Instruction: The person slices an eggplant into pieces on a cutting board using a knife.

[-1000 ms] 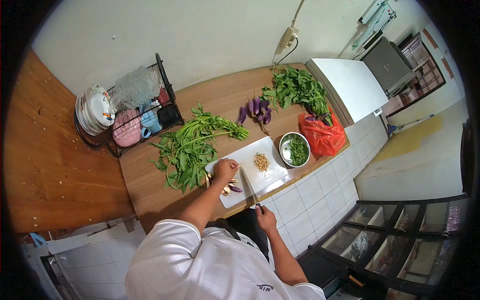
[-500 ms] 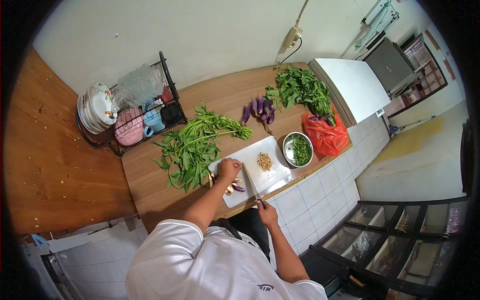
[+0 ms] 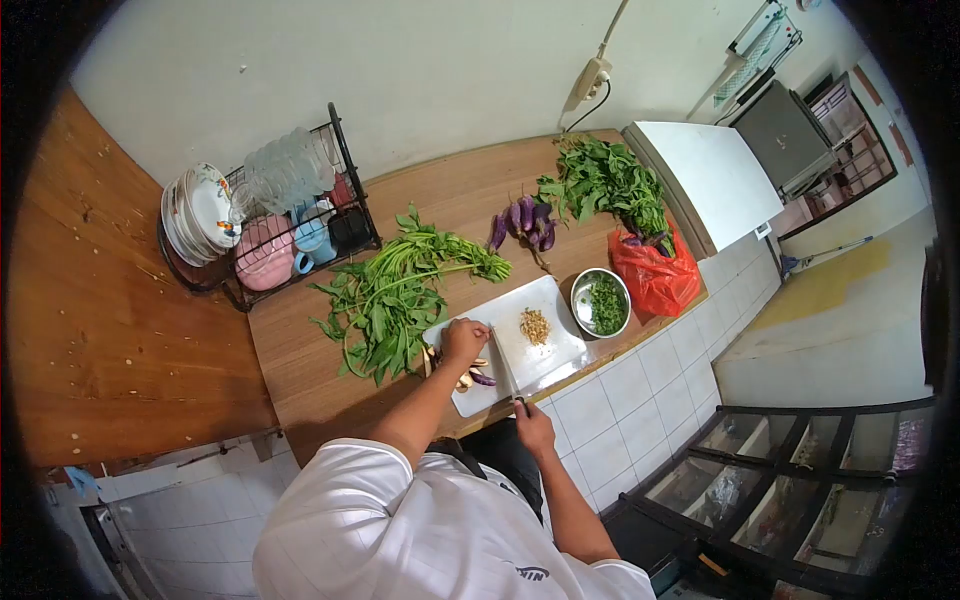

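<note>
Left hand point(image 3: 466, 342): fingertips pinched together, apparently on a small pale piece point(image 3: 490, 329), over the white rectangular cutting board point(image 3: 562, 352). Right hand point(image 3: 536, 429): wrapped round the handle of a long-bladed knife point(image 3: 506, 365), blade slanting across the board, tip beside the left fingertips. Change: slight; everything sits further right in view, likely head movement, hands nearly unmoved against the board. Tan chopped pile point(image 3: 535, 326), board's right half: no visible growth; progress judged small. Purple-and-cream vegetable pieces point(image 3: 482, 379): board's left end. Round metal bowl point(image 3: 580, 295) of chopped greens point(image 3: 606, 305): just right of board.
</note>
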The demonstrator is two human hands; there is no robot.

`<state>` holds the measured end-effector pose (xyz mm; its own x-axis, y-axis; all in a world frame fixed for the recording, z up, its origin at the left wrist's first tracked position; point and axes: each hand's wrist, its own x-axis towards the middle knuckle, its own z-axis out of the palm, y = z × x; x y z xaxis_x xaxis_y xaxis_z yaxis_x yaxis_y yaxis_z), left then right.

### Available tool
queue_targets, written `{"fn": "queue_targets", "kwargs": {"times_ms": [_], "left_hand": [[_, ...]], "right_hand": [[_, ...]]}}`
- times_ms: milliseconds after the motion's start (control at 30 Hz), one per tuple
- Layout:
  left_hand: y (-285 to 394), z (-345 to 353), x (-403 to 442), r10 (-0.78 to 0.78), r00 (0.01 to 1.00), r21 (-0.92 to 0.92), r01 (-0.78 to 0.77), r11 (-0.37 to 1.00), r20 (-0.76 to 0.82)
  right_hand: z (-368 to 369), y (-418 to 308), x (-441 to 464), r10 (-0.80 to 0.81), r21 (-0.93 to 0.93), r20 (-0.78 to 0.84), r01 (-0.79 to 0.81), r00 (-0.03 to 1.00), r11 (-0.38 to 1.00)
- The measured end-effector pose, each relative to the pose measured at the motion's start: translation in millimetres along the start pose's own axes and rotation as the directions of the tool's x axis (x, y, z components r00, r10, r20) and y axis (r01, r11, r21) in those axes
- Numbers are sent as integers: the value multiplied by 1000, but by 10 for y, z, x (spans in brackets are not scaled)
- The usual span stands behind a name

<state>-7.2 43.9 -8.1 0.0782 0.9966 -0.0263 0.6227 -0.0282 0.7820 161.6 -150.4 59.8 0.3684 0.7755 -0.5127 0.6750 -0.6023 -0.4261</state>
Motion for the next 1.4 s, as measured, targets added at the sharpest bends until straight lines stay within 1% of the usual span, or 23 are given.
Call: {"fn": "queue_targets", "kwargs": {"times_ms": [100, 167, 200, 267, 333, 467, 533, 567, 700, 767, 800, 833, 867, 900, 967, 1000, 1033, 1067, 1133, 1167, 1267, 1333, 1400], "left_hand": [[4, 13, 2, 4, 1000, 1, -4, 1000, 7], [-15, 37, 8, -1, 1000, -4, 1, 1000, 12], [-17, 43, 10, 17, 1000, 28, -17, 999, -13], [-21, 54, 3, 35, 999, 60, -33, 998, -35], [7, 29, 10, -11, 1000, 31, 11, 999, 2], [23, 11, 7, -47, 999, -35, 48, 998, 22], [-10, 42, 9, 10, 1000, 23, -10, 1000, -18], [-23, 63, 6, 13, 1000, 22, -12, 1000, -14], [24, 49, 12, 30, 999, 100, -26, 995, -39], [44, -10, -19, 24, 999, 125, -19, 992, -39], [49, -38, -1, 7, 1000, 89, -8, 996, 12], [58, -59, 17, -7, 998, 53, 4, 999, 68], [64, -76, 30, -6, 998, 53, 2, 999, 70], [64, -87, 45, -25, 994, 54, 19, 998, 102], [76, -85, 60, -40, 989, 56, 33, 998, 142], [73, -78, 68, -58, 986, 45, 52, 998, 155], [69, -77, 70, -77, 983, 35, 72, 997, 166], [68, -74, 61, -77, 983, 37, 72, 997, 167], [49, -31, 52, -26, 995, 101, 17, 995, 92], [36, -17, 59, -26, 996, 103, 17, 995, 90], [6, 2, 54, -30, 997, 86, 24, 996, 78], [4, 2, 66, -86, 990, 3, 86, 996, 109], [-8, 16, 78, -90, 991, 16, 89, 996, 100]], "right_hand": [[38, 73, -73, -3, 45, -2, 3, 1000, 999], [42, 90, -108, 13, 140, 41, -19, 999, 990], [47, 86, -113, 15, 140, 43, -20, 999, 990], [51, 77, -115, -23, 122, -17, 24, 1000, 992], [54, 89, -67, -12, 111, -5, 13, 1000, 994], [48, 118, 10, -12, 92, 35, 9, 999, 996], [5, 41, 26, -7, 52, 25, 6, 1000, 999], [-16, 4, 31, -3, 12, 17, 3, 1000, 1000], [-14, -45, 61, -15, -15, -21, 15, 1000, 1000], [66, 76, 22, -33, 18, -64, 35, 997, 999], [47, 110, -17, -38, 16, -63, 39, 997, 999], [22, 161, -70, -16, 26, -23, 17, 1000, 1000], [12, 202, -114, 9, 35, 16, -10, 1000, 999], [33, 237, -127, 14, 37, 14, -14, 1000, 999], [88, 296, -139, -36, 128, -73, 45, 997, 991], [68, 267, -154, -32, 130, -74, 41, 997, 991], [45, 227, -151, -16, 149, -35, 21, 999, 989], [26, 185, -156, -3, 168, 5, 2, 1000, 986], [124, 223, -107, -12, 147, -9, 13, 1000, 989], [182, 258, -66, -21, 124, -23, 23, 1000, 992], [236, 260, -27, -23, 131, -32, 27, 999, 991], [178, 181, -45, -24, 137, -11, 25, 1000, 990], [114, 95, -16, -17, 144, 4, 16, 1000, 989]]}}
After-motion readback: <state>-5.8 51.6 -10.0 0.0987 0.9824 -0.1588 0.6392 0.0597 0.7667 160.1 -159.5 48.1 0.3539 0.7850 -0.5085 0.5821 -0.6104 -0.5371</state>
